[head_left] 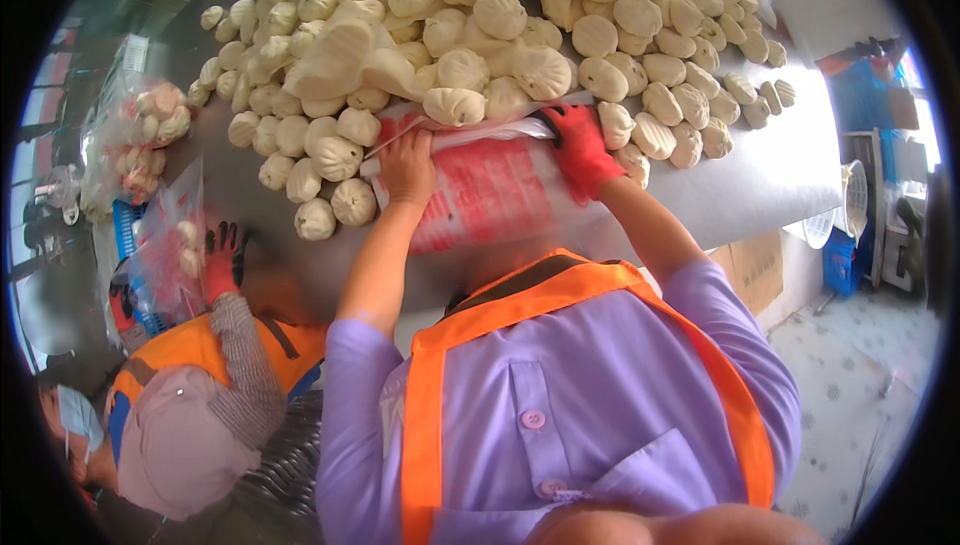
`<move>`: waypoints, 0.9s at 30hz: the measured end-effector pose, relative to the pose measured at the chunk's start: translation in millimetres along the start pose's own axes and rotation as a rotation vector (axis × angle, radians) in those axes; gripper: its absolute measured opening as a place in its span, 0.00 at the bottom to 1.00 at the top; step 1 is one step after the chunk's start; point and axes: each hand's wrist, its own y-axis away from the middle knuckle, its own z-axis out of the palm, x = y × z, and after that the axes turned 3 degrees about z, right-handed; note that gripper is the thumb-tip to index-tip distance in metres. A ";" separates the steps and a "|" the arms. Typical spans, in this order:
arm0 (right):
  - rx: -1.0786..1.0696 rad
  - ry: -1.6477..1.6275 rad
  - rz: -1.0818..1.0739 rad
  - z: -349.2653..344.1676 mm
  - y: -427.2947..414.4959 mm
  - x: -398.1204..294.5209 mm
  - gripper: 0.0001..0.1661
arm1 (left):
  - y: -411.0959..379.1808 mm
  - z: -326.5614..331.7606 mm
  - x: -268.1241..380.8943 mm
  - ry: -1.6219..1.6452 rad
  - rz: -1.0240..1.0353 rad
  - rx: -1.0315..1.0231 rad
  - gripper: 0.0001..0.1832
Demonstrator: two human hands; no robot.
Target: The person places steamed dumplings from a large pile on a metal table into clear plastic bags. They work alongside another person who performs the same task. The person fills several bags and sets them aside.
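A white plastic bag with red printing (487,192) lies flat on the metal table (300,245) in front of me. My bare left hand (407,166) rests at the bag's upper left edge, its fingertips partly under a fold of the film. At the bag's upper right corner is my right hand (581,143), in a red glove with black fingertips, its fingers curled over the edge of the film. Pale pleated buns (457,68) are heaped just beyond the bag, and several lie close to both hands. Whether anything is inside the bag cannot be told.
To the left, a co-worker in a pink cap (180,440) and red gloves handles a clear bag holding buns (187,248). Filled bags (150,124) stand behind it. A cardboard box (750,267) and a blue crate (840,263) are at the right.
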 end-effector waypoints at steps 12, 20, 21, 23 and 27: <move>-0.022 -0.235 -0.143 -195.5 -6.2 -77.0 0.29 | -46.3 -243.0 28.6 0.163 -0.082 -0.257 0.14; 0.451 -0.184 -0.513 -290.0 -5.2 -139.7 0.30 | -68.6 -350.6 38.5 -0.107 0.184 0.170 0.14; 0.382 -0.552 -0.251 -265.4 31.8 -98.3 0.26 | -46.6 -351.7 47.4 -0.189 0.233 0.197 0.15; 0.558 0.078 -0.603 -246.8 72.0 -117.8 0.30 | 13.3 -328.6 63.7 -0.191 0.258 0.218 0.15; 0.470 0.021 -0.475 -94.2 180.3 -69.2 0.24 | 148.9 -203.9 96.1 0.044 0.178 0.121 0.13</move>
